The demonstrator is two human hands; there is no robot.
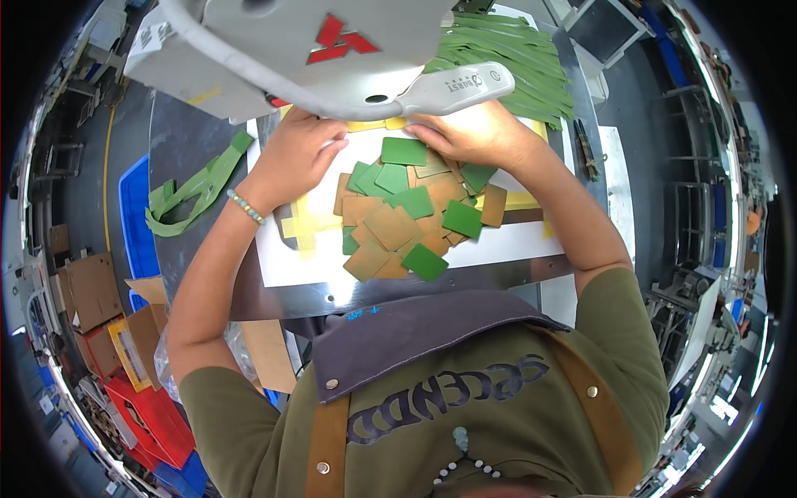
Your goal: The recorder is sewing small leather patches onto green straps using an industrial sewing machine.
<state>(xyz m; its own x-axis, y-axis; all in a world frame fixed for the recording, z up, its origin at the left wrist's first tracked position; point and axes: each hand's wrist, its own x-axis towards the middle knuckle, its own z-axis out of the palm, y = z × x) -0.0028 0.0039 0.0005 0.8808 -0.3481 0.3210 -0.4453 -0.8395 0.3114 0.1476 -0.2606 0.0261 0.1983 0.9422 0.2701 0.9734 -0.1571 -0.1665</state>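
Under a white machine head (249, 58) and its grey arm, my left hand (299, 149) curls its fingers by a yellow strip (367, 126); what they hold is unclear. My right hand (473, 131) reaches in from the right, thumb extended beside the strip, other fingertips hidden under the arm. Between and below my hands, overlapping rounded-corner cards, green (403, 151) and tan (393, 227), lie heaped on a white board (290, 264) with yellow tape.
Many green strips (510, 66) lie behind my right hand; more (187, 191) lie on the metal table (191, 249) at left. A small tool (587, 153) is at the right edge. Blue bins (135, 216), cardboard boxes (91, 290) and a red crate (149, 415) stand at left.
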